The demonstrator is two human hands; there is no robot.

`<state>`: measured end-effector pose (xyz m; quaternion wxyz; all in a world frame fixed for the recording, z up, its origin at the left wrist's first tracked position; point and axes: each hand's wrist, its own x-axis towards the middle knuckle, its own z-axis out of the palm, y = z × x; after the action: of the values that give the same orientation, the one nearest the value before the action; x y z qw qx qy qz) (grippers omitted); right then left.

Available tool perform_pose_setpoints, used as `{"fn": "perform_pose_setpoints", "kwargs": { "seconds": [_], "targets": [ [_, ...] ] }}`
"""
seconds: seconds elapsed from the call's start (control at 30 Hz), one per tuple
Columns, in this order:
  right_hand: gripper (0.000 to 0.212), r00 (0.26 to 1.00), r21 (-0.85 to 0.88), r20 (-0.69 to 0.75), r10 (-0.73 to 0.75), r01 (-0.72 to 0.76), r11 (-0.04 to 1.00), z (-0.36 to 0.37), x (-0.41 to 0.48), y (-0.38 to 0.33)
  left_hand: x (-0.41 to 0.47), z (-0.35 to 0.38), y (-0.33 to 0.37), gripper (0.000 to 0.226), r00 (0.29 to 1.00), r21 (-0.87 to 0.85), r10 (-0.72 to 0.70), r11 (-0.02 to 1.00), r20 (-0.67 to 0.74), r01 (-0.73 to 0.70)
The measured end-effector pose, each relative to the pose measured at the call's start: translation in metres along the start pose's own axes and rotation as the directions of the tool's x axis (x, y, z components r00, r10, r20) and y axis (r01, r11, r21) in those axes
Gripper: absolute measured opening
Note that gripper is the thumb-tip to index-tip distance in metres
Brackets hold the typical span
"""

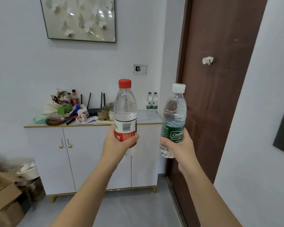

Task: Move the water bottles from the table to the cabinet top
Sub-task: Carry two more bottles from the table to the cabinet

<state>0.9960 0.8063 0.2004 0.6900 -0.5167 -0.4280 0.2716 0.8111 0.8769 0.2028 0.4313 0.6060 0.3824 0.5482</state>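
My left hand [116,143] grips a clear water bottle with a red cap and red label [125,110], held upright in front of me. My right hand [179,148] holds a second upright bottle with a white cap and green label [174,115]. Both bottles hang in the air in front of a white cabinet, whose grey top [147,117] lies behind them. Two small green-labelled water bottles [152,102] stand side by side at the back right of that top.
The cabinet top's left and middle hold a pile of bags, a sauce bottle, a black router [93,108] and stacked bowls [111,114]. A brown door [220,79] stands to the right. Cardboard boxes [2,190] sit on the floor at left.
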Motion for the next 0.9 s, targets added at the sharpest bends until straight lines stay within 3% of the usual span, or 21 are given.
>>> {"fn": "perform_pose_setpoints", "kwargs": {
  "seconds": [0.9],
  "targets": [
    [0.052,0.997,0.005,0.004,-0.078,0.078,0.997,0.056,0.386,0.137,0.341,0.113,-0.126,0.060,0.993,0.017,0.071,0.997,-0.091,-0.070]
  ]
}}
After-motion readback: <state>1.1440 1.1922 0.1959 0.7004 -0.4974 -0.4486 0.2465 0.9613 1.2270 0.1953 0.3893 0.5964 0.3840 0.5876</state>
